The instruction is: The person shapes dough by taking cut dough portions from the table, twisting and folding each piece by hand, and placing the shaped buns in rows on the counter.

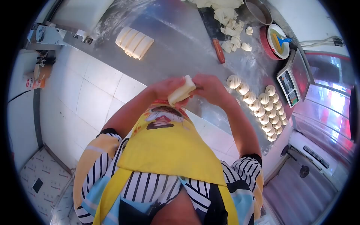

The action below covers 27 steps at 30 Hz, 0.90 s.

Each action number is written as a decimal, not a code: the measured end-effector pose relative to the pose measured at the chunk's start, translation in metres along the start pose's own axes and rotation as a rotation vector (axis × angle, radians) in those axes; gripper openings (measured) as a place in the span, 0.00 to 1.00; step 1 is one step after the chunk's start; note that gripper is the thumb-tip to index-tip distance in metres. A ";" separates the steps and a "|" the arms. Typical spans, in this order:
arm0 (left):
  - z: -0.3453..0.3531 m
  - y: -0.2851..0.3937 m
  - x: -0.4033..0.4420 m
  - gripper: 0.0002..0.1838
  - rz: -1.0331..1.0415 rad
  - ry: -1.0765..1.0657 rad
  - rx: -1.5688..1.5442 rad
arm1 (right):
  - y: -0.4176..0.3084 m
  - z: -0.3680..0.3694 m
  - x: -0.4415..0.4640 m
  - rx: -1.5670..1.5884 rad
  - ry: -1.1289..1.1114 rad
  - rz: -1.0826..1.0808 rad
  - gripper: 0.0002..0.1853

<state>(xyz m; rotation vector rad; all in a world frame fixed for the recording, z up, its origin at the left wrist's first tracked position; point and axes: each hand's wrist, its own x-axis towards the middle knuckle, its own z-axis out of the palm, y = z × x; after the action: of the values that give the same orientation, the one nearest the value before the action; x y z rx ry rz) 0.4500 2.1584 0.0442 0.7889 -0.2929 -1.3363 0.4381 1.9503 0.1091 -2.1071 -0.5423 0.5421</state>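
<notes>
A pale strip of dough lies across my left hand, whose fingers curl under and around it near the table's front edge. My right hand pinches the dough's right side with bent fingers. Several more dough strips lie side by side on the steel table at the upper left. To the right of my hands sit rows of coiled dough rolls, swirled on top.
A cleaver with a red-brown handle lies beside scattered dough scraps. At the right stand a white bowl with a blue-handled brush, a digital scale and a round metal pan. The steel table has flour smears.
</notes>
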 end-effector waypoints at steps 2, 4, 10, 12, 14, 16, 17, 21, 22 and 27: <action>-0.014 -0.003 -0.006 0.28 -0.133 -0.103 -0.023 | 0.012 0.000 -0.002 -0.080 0.011 -0.097 0.10; -0.005 0.005 -0.013 0.23 -0.039 -0.114 0.503 | 0.125 -0.010 0.011 -0.318 0.449 -0.200 0.07; 0.011 -0.016 0.014 0.28 0.349 0.207 -0.337 | 0.100 -0.096 0.026 0.453 0.812 0.347 0.25; 0.007 -0.010 0.025 0.26 0.547 0.260 -0.424 | 0.098 -0.052 0.007 0.400 0.704 0.359 0.22; 0.009 -0.006 0.036 0.25 0.605 0.383 -0.412 | 0.056 0.013 0.000 0.944 0.363 0.318 0.22; 0.008 -0.006 0.037 0.23 0.567 0.490 -0.335 | 0.049 0.059 0.005 1.000 0.427 0.311 0.21; 0.004 -0.005 0.035 0.22 0.513 0.534 -0.262 | 0.036 0.058 0.006 1.045 0.424 0.341 0.22; -0.011 0.007 0.021 0.18 0.307 0.615 -0.222 | 0.041 0.026 -0.004 0.803 0.181 0.465 0.21; -0.011 0.007 0.021 0.18 0.262 0.630 -0.169 | 0.037 0.026 -0.006 0.708 0.247 0.476 0.22; -0.020 0.009 0.019 0.17 0.154 0.645 -0.241 | 0.011 0.036 -0.010 -0.050 0.486 0.012 0.24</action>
<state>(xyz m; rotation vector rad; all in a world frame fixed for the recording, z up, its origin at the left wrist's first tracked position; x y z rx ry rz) 0.4730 2.1475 0.0314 0.9252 0.3079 -0.8924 0.4116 1.9617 0.0833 -2.1876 -0.2644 0.0121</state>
